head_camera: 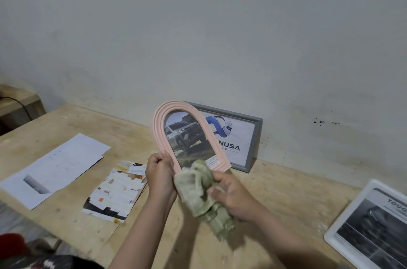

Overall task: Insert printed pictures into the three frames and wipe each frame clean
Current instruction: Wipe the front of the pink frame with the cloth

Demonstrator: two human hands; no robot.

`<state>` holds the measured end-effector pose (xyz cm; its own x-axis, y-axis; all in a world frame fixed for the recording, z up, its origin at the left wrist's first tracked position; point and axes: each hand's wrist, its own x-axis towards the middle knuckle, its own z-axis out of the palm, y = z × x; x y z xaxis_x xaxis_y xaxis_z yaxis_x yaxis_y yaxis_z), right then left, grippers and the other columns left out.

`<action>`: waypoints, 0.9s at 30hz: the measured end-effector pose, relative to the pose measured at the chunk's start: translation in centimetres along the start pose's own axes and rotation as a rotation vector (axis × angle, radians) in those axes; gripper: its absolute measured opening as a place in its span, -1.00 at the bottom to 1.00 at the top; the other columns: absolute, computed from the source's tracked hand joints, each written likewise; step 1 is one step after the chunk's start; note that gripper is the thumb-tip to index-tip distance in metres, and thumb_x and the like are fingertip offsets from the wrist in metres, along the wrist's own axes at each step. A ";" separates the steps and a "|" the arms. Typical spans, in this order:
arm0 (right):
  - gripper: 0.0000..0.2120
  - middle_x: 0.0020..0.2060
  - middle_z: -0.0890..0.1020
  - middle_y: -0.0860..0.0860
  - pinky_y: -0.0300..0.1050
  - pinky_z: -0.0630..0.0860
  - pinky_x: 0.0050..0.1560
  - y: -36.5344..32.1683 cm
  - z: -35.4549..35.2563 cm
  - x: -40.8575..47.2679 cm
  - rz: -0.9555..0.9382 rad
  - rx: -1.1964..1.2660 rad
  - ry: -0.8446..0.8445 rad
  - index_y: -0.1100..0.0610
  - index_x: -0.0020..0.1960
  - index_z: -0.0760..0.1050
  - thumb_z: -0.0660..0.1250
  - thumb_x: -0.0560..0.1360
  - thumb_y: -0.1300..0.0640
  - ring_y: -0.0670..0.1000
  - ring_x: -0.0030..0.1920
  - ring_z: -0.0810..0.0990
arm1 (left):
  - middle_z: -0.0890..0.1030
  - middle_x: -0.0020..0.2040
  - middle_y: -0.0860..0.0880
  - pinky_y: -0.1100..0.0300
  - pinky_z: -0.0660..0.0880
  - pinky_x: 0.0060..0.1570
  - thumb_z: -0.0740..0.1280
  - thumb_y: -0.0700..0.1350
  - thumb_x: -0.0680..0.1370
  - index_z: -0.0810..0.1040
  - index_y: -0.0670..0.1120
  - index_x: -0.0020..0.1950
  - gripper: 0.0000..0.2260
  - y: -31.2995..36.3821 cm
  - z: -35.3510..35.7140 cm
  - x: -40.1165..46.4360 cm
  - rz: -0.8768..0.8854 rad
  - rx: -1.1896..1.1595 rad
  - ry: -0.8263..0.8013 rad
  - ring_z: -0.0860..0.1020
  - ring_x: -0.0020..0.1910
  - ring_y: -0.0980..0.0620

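Note:
A pink arched frame point(160, 127) with a picture of a silver truck in it is held upright above the wooden table point(275, 191). My left hand point(159, 177) grips its lower left edge. My right hand point(233, 193) holds a crumpled greenish cloth point(198, 189) against the frame's bottom front. A grey rectangular frame point(255, 136) with a blue logo print leans on the wall behind. A white frame point(330, 233) with a dark car picture lies flat at the right edge.
Loose white printed sheets point(57, 165) lie on the left of the table. A colourful printed picture point(114, 191) lies beside them. A wooden box with a black cable point(19, 105) stands at the far left, beyond the table.

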<state>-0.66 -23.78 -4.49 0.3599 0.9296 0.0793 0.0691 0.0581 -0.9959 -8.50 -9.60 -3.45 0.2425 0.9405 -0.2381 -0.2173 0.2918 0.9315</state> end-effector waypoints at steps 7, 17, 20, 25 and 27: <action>-0.58 0.21 0.50 -0.05 -0.37 0.33 0.29 -4.9 -3.5 5.9 -0.312 -0.529 0.326 0.22 0.35 0.40 0.15 0.52 0.39 -0.22 0.20 0.42 | 0.48 -0.54 0.07 0.35 0.39 -0.50 0.19 -0.28 0.60 0.37 -0.12 -0.29 -0.75 -0.2 0.2 -1.2 -0.047 0.036 -0.258 0.44 -0.55 0.15; -0.29 0.48 0.20 0.17 0.00 0.06 0.50 -0.7 -1.5 8.8 -0.433 -0.940 0.070 0.20 0.50 0.16 0.07 0.35 0.44 0.05 0.51 0.10 | 0.44 -0.46 -0.01 0.28 0.30 -0.46 0.18 -0.26 0.60 0.40 -0.21 -0.24 -0.79 0.4 -0.5 -1.1 -0.002 0.158 -0.336 0.38 -0.45 0.09; -0.36 0.42 0.33 0.18 -0.05 0.16 0.47 0.2 0.3 6.9 -0.439 -0.857 0.072 0.26 0.44 0.27 0.08 0.35 0.44 0.05 0.46 0.23 | 0.60 -0.08 -0.27 0.05 0.52 -0.06 0.14 -0.27 0.61 0.47 -0.35 0.08 -0.82 -0.2 -1.3 -0.2 -0.065 0.092 -0.393 0.56 -0.07 -0.16; -0.45 0.34 0.43 0.23 -0.24 0.16 0.44 1.4 2.4 4.9 -0.400 -0.750 0.050 0.35 0.38 0.33 0.10 0.38 0.47 0.10 0.39 0.34 | 0.61 0.14 -0.28 0.01 0.60 0.01 0.09 0.21 0.58 0.56 -0.20 0.20 -0.46 -0.7 -2.2 0.2 -0.327 -0.158 -0.425 0.62 0.08 -0.16; -0.50 0.32 0.45 0.23 -0.06 0.28 0.41 2.1 3.1 4.3 -0.413 -0.754 -0.003 0.36 0.34 0.37 0.11 0.40 0.44 0.13 0.37 0.38 | 0.64 0.02 -0.30 0.00 0.60 -0.05 0.09 0.26 0.55 0.62 -0.23 0.07 -0.41 -0.4 -2.7 0.7 -0.392 -0.186 -0.423 0.64 0.00 -0.19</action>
<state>-1.89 -18.56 -6.40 0.1675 0.8881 0.4280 0.7940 0.1358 -0.5925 -10.83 -8.55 -4.73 0.6848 0.6166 -0.3884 -0.1879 0.6643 0.7234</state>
